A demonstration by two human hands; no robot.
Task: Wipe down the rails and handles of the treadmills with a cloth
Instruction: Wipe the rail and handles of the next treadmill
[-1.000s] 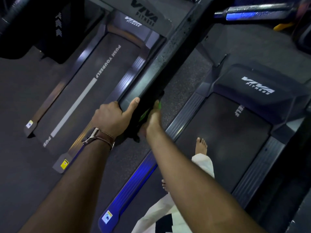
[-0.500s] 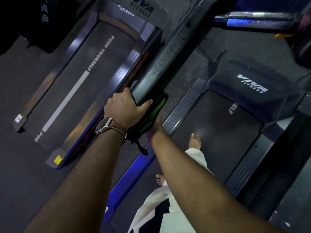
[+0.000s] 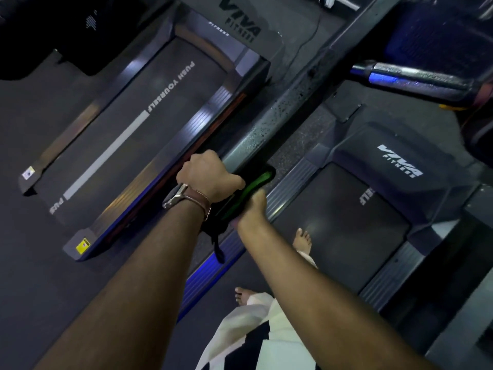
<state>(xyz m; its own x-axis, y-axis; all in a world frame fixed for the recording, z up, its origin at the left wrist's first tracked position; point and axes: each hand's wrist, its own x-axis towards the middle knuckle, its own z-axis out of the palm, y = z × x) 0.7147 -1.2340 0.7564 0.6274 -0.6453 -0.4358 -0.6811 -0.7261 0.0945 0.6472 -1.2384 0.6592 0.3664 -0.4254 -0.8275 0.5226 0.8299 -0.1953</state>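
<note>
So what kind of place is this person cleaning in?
Most likely a gym. Two treadmills stand side by side, both marked VIVA FITNESS, and both hands work a cloth along a handrail.

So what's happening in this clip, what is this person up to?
A person stands between two treadmills and works on the long grey rail that runs between them. The left hand grips the rail's near end from above. The right hand holds a dark cloth with a green edge against the rail just below it. One bare foot rests on the right treadmill's belt. The rest of the rail beyond the hands looks speckled.
</note>
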